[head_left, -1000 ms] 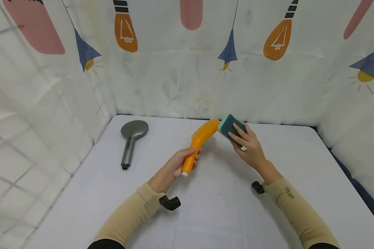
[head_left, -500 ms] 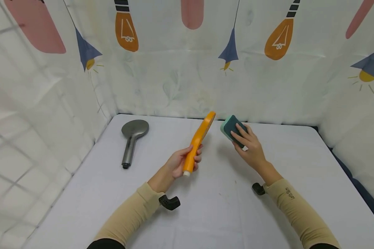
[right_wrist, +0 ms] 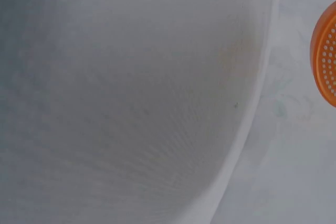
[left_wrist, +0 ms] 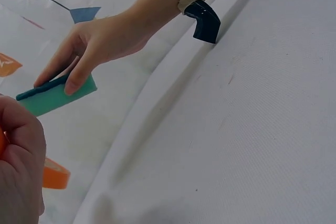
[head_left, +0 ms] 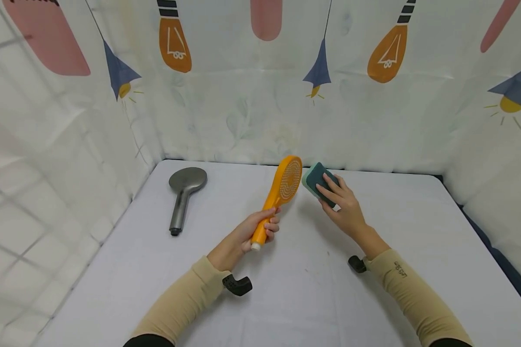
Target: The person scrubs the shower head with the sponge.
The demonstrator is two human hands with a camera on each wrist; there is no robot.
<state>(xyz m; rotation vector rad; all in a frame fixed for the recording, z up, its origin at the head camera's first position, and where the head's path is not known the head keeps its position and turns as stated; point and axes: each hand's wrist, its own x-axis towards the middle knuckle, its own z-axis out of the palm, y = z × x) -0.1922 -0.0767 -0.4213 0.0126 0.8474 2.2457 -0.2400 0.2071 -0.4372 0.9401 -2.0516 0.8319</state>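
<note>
My left hand (head_left: 260, 226) grips the handle of an orange shower head (head_left: 282, 185), raised above the table with its perforated spray face turned to the right. In the right wrist view the orange shower head's holed face (right_wrist: 326, 56) shows at the right edge. With fingers spread over its dark side, my right hand (head_left: 345, 207) holds a two-tone teal sponge (head_left: 319, 183) just right of the shower head, a small gap between them. From the left wrist view, thumb and fingers pinch the sponge (left_wrist: 58, 94). A grey shower head (head_left: 182, 197) lies on the table to the left.
A white cloth covers the table (head_left: 304, 299). Patterned curtain walls (head_left: 252, 106) rise behind the back edge and on both sides. A black wrist-camera mount (head_left: 238, 285) sticks out from the left sleeve, another (head_left: 357, 263) from the right.
The orange shower head has been rotated in my left hand, from its smooth back through edge-on to its spray face. My right hand with the sponge has shifted slightly left.
</note>
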